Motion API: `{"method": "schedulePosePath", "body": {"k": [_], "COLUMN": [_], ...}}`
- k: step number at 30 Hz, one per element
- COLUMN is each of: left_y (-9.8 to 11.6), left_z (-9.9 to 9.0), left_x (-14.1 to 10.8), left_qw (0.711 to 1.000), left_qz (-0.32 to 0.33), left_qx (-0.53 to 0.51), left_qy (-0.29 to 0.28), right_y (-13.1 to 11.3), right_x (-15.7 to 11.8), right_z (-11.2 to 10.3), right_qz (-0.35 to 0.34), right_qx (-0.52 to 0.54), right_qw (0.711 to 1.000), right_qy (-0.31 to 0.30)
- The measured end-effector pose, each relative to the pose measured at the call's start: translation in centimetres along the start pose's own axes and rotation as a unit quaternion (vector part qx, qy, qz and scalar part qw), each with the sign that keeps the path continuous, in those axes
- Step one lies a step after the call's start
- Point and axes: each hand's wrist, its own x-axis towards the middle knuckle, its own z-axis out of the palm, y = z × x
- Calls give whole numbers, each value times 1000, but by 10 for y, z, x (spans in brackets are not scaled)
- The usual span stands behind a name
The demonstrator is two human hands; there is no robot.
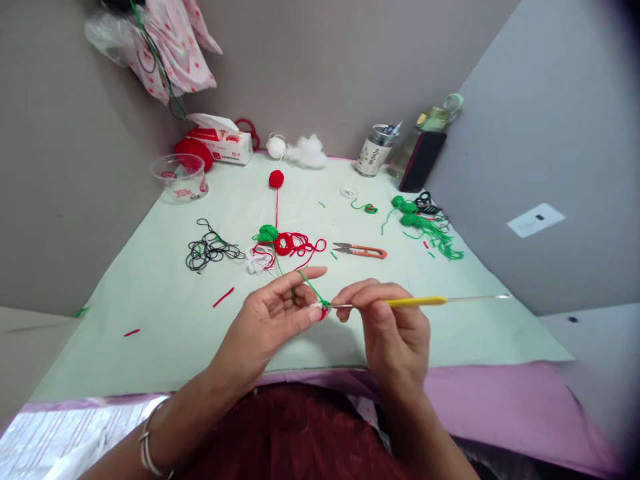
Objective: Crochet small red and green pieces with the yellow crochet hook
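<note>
Between thumb and fingers, my left hand [277, 313] pinches a small red and white crochet piece [324, 311]. Green yarn [313, 287] runs over its raised index finger down to the piece. My right hand [393, 327] grips a crochet hook with a yellow handle [420, 301]; the hook's metal tip meets the piece at the green loop. The hook's other end points right. Just beyond the hands lie tangled red yarn [300, 245], a green yarn ball [269, 233] and white yarn [259, 260].
Orange thread snips [367, 251] lie beyond my right hand. Black cord [210, 248] is at left, green pieces [410, 217] at right. Along the back stand a plastic tub [187, 183], tissue pack [225, 143], red ball [276, 179], pen cup [374, 153], phone [423, 161] and bottle [435, 119].
</note>
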Motion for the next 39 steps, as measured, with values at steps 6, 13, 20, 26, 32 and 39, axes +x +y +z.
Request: {"method": "schedulePosePath", "body": {"k": [6,13,20,26,32,39], "left_y": [-3,0,0,1,0,0], "left_z": [1,2,1,-2,-2,0], "left_x": [-2,-1,-1,-2,-2,-2], "left_qw": [1000,1000,1000,1000,999,999], "left_qz": [-12,-20,-26,-6,12,14], "left_qx": [-3,-7,13,16,25,32], "left_qy": [-15,-9,-6,2,16,35], "right_y": [3,5,3,-3,-3,2], "right_x": [0,2,2,-2,-8,-11], "right_z": [3,1,-4,-5,-2,2], "right_qz": [-4,41,24,-40,-116,-140], "right_qx": [-43,41,22,-75,-151,-185], "right_qw": [999,998,999,996,981,972], "right_qy": [-5,16,-17,-35,-37,-33]}}
